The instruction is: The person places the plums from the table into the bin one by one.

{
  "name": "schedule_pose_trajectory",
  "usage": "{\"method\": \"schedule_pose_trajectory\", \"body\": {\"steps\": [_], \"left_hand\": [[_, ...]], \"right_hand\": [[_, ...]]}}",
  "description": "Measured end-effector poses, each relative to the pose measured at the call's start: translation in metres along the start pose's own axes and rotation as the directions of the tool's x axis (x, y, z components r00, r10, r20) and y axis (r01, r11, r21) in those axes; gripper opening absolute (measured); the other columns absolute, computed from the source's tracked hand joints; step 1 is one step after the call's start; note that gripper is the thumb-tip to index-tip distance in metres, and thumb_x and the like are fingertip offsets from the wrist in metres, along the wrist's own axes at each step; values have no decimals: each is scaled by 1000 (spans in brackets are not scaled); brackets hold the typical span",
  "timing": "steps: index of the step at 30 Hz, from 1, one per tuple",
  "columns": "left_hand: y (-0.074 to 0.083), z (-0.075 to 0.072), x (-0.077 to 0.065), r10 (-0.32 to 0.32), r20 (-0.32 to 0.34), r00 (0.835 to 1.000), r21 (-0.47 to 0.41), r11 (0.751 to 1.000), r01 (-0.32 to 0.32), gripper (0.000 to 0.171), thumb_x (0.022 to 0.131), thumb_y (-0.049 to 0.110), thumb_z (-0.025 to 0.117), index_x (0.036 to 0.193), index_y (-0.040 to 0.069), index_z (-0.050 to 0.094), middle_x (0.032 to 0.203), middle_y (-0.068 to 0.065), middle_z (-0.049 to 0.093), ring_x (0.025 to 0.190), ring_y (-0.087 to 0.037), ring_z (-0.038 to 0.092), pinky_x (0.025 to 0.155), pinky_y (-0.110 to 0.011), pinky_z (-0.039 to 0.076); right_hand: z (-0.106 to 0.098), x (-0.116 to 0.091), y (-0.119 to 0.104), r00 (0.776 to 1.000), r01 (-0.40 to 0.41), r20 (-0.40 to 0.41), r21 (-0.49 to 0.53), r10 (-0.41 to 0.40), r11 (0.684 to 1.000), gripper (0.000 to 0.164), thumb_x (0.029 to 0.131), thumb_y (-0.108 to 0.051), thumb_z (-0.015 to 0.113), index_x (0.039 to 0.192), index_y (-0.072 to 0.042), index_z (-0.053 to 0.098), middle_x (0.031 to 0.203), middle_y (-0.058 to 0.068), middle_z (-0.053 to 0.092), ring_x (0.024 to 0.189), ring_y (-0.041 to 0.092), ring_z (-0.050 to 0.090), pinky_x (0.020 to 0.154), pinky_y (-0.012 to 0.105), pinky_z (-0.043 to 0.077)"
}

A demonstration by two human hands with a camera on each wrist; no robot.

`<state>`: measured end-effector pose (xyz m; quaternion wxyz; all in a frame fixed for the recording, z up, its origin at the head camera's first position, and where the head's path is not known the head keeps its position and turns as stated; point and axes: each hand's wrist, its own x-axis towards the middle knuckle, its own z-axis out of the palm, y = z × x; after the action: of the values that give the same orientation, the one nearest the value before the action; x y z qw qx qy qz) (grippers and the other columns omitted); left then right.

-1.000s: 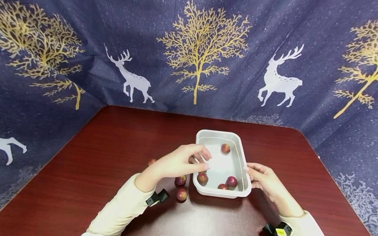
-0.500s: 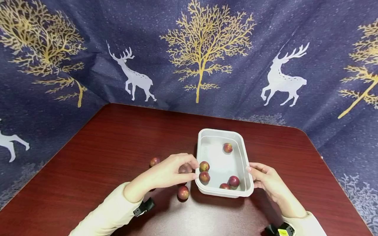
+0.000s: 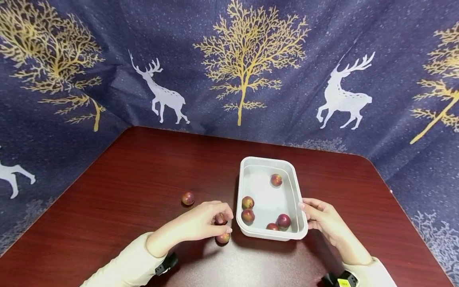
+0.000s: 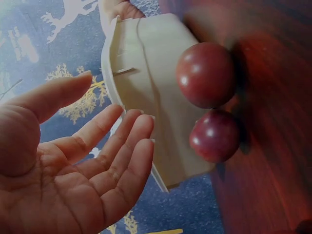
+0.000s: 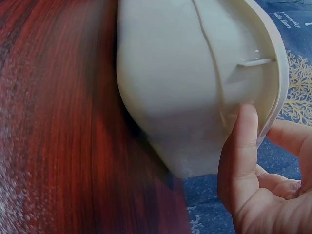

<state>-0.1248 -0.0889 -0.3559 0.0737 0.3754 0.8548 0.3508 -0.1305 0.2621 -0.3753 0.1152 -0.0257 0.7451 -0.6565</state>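
A white plastic container sits on the table with several dark red plums inside. My right hand pinches its right rim, one finger along the outer wall in the right wrist view. Left of the container, my left hand hovers low over two loose plums; one plum shows below its thumb, another is partly hidden behind the fingers. In the left wrist view the palm faces up with fingers loosely bent and apart from both the upper plum and the lower plum.
Another plum lies on the table beyond the left wrist. The red-brown wooden table ends at the back against a dark blue cloth printed with deer and golden trees.
My left hand has moved out of the container, leftward and down to the loose plums. A plum near the container's left wall is uncovered. The right hand stays at the rim.
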Motion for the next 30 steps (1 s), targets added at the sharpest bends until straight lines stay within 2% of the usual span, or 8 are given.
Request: {"method": "schedule_pose_trajectory", "body": {"steps": [3,9,13,15,18,25,30], "left_hand": [[-1,3,0,-13,23,1000,20,1000,13,20,84,23,70,98,10,62,90,-3,64,83,-7,57,73,-20,47],[-1,9,1,-27,129,991,21,999,24,23,83,21,69,103,9,63,95,-2,62,84,-5,55,76,-19,47],[-1,11,1,-7,182,983,70,998,-5,25,80,16,67,105,11,63,96,2,59,87,-5,52,80,-21,45],[-1,12,1,-12,193,981,101,995,-8,27,79,15,68,105,12,63,96,4,59,89,-6,51,82,-22,44],[-1,14,0,-34,207,978,139,990,5,28,78,15,71,105,13,63,96,6,58,91,-6,51,84,-23,44],[0,14,0,-40,220,975,151,989,6,31,74,12,77,102,15,63,96,6,57,87,-5,51,82,-21,45],[-2,16,0,-57,227,972,185,983,15,32,73,12,78,101,16,63,97,6,57,88,-4,53,82,-23,46]], "right_hand": [[-1,0,1,1000,3,10,4,-3,1000,34,97,-9,50,121,15,50,83,-2,68,69,11,65,61,30,56],[-2,-1,2,1000,13,22,21,-13,1000,27,97,-9,50,118,6,56,83,-2,69,70,11,65,61,30,56],[-1,-1,2,999,20,27,12,-20,1000,35,97,-9,50,122,16,49,83,-1,69,69,11,65,62,31,57],[-1,-1,1,999,22,30,9,-22,1000,39,97,-8,50,123,20,45,84,-2,69,70,11,65,62,31,57],[-1,-1,1,999,21,30,9,-22,1000,37,97,-8,50,122,18,46,84,-2,69,70,12,66,62,31,57],[-1,0,1,999,17,36,-4,-17,1000,41,97,-9,49,124,22,42,85,-2,69,71,12,66,63,31,57],[-2,0,0,999,14,33,-4,-14,1000,39,97,-9,49,123,20,45,84,-2,69,70,12,66,62,31,57]]}}
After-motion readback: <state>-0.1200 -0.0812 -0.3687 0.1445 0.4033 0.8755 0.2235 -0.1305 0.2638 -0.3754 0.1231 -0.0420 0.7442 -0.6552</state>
